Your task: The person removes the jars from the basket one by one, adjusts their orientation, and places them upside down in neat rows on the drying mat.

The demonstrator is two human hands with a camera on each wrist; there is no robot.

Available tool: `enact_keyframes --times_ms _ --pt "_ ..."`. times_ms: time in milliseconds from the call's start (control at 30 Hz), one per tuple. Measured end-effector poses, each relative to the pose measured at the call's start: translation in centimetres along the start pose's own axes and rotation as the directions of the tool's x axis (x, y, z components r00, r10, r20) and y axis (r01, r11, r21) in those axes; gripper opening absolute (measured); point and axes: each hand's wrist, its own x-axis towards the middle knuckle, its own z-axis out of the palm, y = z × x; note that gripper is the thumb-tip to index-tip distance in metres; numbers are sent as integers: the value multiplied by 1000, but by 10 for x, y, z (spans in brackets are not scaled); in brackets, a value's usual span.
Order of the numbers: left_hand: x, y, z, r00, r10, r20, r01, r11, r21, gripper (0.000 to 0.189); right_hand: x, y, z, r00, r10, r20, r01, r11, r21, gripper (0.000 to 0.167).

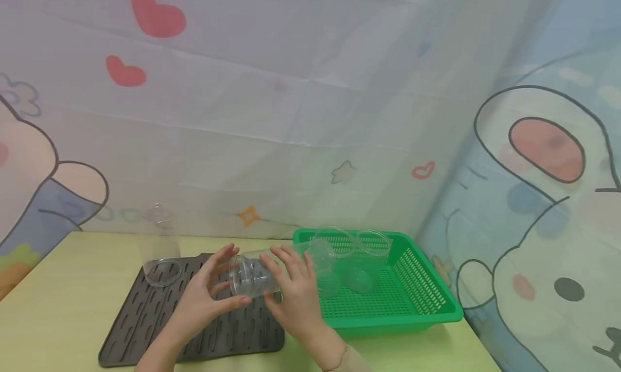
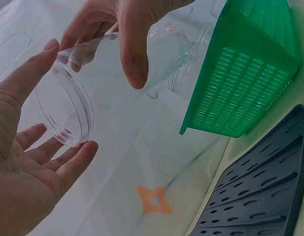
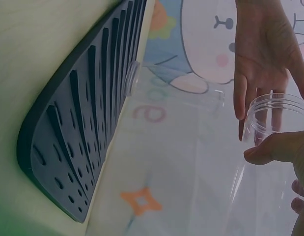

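Left hand [image 1: 205, 295] spread wide, right hand [image 1: 298, 295] gripping clear jar [image 1: 249, 277], partly lost against green basket [image 1: 388, 323]

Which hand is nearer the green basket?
Right. In the head view, the right hand, gripping the clear jar, is beside the left edge of the green basket; the left hand is farther left, at the jar's rim.

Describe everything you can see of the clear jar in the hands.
The clear jar looks like plastic: a see-through cylinder with a ridged, screw-style rim. No contents show inside. It is held sideways above the table, rim toward the left hand. The right hand grips its side; the left hand spreads around the rim, apparently touching it.
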Motion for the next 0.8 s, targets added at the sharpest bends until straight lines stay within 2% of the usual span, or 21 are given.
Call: enact_keyframes --times_ms 533,800 --pt "0 -3 -2 997 -80 9 80 997 13 78 -2 -7 6 999 4 50 -4 1000 -2 85" --pt "0 -2 -7 993 -118 -9 118 993 10 74 2 -10 5 994 23 106 -30 997 67 87"
